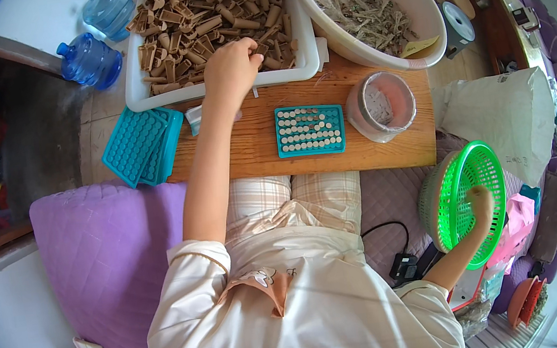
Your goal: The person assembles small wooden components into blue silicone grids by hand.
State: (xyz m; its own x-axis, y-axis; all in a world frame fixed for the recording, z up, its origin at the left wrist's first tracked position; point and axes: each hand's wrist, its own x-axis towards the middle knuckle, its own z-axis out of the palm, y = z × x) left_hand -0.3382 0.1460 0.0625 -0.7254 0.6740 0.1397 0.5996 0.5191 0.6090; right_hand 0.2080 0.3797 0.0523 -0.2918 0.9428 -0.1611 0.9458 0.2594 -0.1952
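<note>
My left hand [233, 68] reaches over the near edge of a large white bin [131, 88] heaped with brown molded plastic parts [201, 27]. Its fingers are curled together; whatever they hold, if anything, is hidden. Out to the right, my right hand [480, 201] is down inside a bright green plastic basket [463, 169], its fingers mostly out of sight. On the wooden table [253, 145] in front of me lies a teal tray [313, 150] with rows of small round whitish discs, some spots in the upper rows unfilled. Beside it stands a pink tub [361, 116] lined with clear plastic.
Stacked teal trays [139, 142] overhang the table's left end. A big pale tub [382, 52] of small clear and metallic pieces stands at the far right. Blue water jugs [90, 61] are at far left. A white sack [498, 114] and a black power adapter [403, 267] lie to the right.
</note>
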